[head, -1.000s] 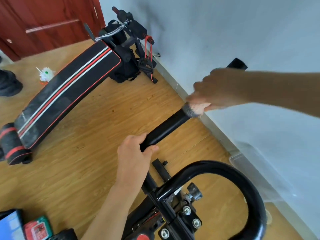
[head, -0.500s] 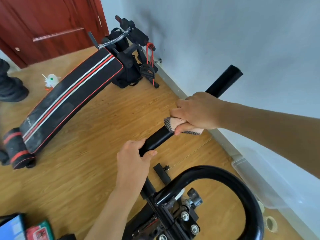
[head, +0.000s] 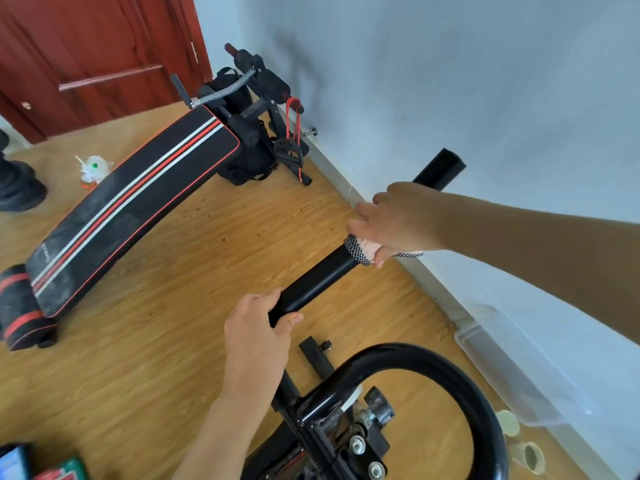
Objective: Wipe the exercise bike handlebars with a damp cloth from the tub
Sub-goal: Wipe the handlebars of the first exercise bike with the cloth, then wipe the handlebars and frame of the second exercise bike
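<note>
Handlebar (head: 318, 280) slants from near centre to far right. The right hand (head: 398, 220), gripping the cloth (head: 360, 251) round it, has slid nearer, baring the far end. The left hand (head: 256, 334) grips the near end. Wiping looks mid-stroke, the middle stretch remaining.

A black sit-up bench (head: 131, 206) striped in red and white lies on the wooden floor (head: 156, 358) near a pale blue wall (head: 450, 81), with red resistance cords (head: 292, 133) hanging at its far end. A dark red door (head: 86, 57) stands behind. What appears to be a crumpled white wrapper (head: 94, 168) lies near a black shoe (head: 19, 187).
</note>
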